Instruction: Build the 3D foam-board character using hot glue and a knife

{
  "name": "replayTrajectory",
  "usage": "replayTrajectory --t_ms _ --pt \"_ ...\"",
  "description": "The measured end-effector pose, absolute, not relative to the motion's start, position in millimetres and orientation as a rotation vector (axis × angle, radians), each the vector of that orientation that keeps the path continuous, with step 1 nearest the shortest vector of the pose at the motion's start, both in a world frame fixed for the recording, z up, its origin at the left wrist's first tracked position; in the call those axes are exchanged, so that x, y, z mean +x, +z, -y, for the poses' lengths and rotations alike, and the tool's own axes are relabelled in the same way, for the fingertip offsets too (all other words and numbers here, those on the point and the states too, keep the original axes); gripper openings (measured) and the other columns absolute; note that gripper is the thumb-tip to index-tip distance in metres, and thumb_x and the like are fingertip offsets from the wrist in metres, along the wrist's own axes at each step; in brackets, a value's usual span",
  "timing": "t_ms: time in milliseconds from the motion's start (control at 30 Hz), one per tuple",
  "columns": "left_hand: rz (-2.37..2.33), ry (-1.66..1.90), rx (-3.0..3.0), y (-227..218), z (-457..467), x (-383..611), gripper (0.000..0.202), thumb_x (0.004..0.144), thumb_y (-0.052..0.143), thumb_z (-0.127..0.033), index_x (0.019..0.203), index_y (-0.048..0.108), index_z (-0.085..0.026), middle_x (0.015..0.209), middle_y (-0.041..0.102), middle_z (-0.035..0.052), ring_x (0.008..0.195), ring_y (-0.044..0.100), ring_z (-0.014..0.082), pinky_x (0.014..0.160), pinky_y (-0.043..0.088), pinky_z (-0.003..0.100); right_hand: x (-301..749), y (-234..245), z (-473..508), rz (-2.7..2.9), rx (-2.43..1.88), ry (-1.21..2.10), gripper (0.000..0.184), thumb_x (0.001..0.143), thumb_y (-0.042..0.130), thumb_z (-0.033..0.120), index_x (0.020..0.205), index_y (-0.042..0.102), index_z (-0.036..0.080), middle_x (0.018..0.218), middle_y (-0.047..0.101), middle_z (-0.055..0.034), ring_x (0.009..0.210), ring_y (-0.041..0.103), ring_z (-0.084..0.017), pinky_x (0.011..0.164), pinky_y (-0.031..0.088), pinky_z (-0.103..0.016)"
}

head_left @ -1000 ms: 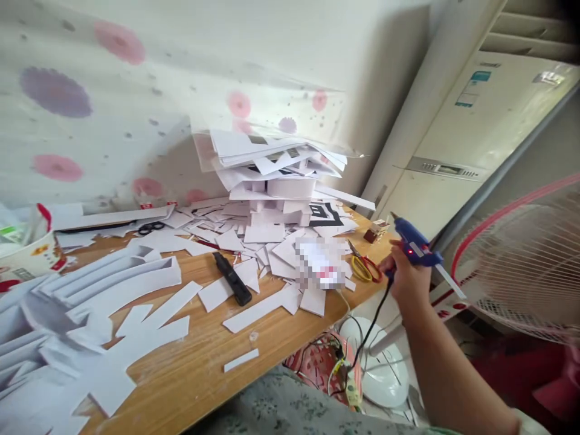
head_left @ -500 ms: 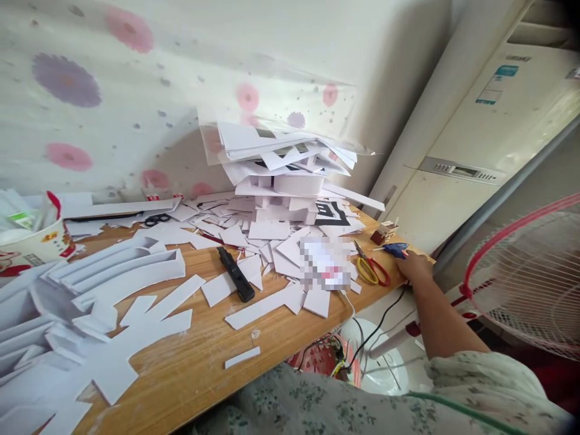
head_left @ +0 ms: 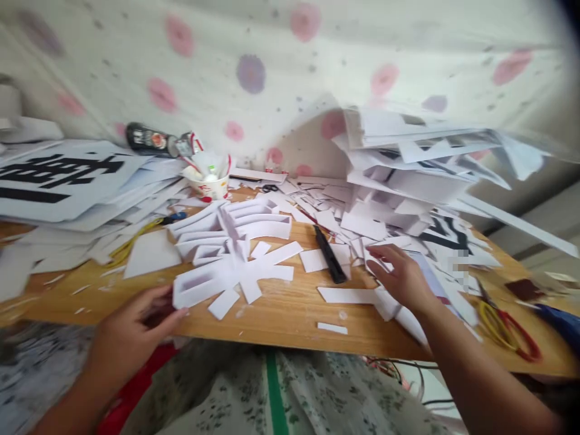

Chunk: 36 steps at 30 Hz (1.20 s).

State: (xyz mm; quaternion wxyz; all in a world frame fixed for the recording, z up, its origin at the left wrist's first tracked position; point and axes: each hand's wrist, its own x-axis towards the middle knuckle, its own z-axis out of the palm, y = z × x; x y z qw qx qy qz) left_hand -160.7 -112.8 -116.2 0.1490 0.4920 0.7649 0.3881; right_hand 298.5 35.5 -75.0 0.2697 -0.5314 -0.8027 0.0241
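A white foam-board structure point(head_left: 235, 269), with raised curved walls and flat arms, lies on the wooden table in front of me. My left hand point(head_left: 136, 323) is at its near left end, with thumb and fingers closed around the corner. My right hand point(head_left: 403, 275) hovers over white scraps on the right, fingers apart and holding nothing. A black utility knife point(head_left: 330, 255) lies between the structure and my right hand. Partly hidden behind that hand is a phone point(head_left: 423, 272). The hands are slightly blurred.
Red-and-yellow scissors point(head_left: 510, 332) and a blue glue gun point(head_left: 559, 323) lie at the right. A stack of white boards point(head_left: 399, 163) rises at the back right. Printed sheets point(head_left: 58, 187) are piled at the left. A paper tub point(head_left: 208, 187) stands at the back.
The view has swung left to the middle of the table. My right hand has left the blue glue gun and moved in over the scraps. My left hand has come into view at the structure.
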Motion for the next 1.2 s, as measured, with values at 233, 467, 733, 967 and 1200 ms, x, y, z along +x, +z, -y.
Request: replayTrajectory --t_ms 233,467,733,967,1200 --pt "-1.916 1.276 1.437 -112.5 112.6 -153.6 0.05 0.068 0.073 -0.048 0.106 0.064 -0.017 0.092 0.072 0.0066 0.079 0.069 0.0213 0.078 0.061 0.034 197.0 -87.9 -76.4 2.558 -1.776 -0.111 0.053 0.085 0.054 0.038 0.132 0.055 0.014 0.115 0.067 -0.0193 0.097 0.066 -0.034 0.078 0.049 -0.043" --pt "-1.87 1.312 1.448 -110.9 113.2 -153.2 0.039 0.07 0.071 -0.038 0.103 0.067 -0.018 0.091 0.071 0.0054 0.076 0.068 0.0182 0.076 0.06 0.031 192.0 -60.0 -67.7 2.263 -1.603 0.214 0.04 0.066 0.066 0.034 0.104 0.07 0.023 0.071 0.067 -0.0033 0.058 0.059 -0.022 0.054 0.042 -0.033" --pt "-1.857 1.33 1.572 -112.2 115.5 -152.8 0.033 0.074 0.07 -0.032 0.104 0.067 -0.019 0.097 0.069 0.0048 0.082 0.066 0.0162 0.075 0.057 0.026 109.5 -26.7 14.2 2.75 -0.815 0.739 0.039 0.085 0.057 0.03 0.124 0.06 0.028 0.096 0.073 -0.003 0.077 0.067 -0.02 0.067 0.05 -0.029" --pt "-1.841 1.328 1.552 -118.5 114.6 -154.3 0.035 0.073 0.072 -0.03 0.107 0.067 -0.021 0.096 0.069 0.002 0.083 0.066 0.0154 0.077 0.055 0.025 81.0 -26.5 23.1 2.992 -0.856 0.25 0.047 0.089 0.055 0.023 0.135 0.053 0.021 0.1 0.073 -0.0102 0.087 0.07 -0.023 0.074 0.05 -0.03" --pt "-1.808 1.325 1.522 -116.4 115.2 -155.0 0.036 0.073 0.073 -0.029 0.108 0.066 -0.022 0.098 0.069 0.0012 0.083 0.066 0.0139 0.076 0.055 0.023 71.4 -23.6 21.2 3.126 -0.862 -0.011 0.045 0.092 0.054 0.025 0.136 0.048 0.024 0.098 0.072 -0.0055 0.083 0.071 -0.024 0.066 0.049 -0.031"
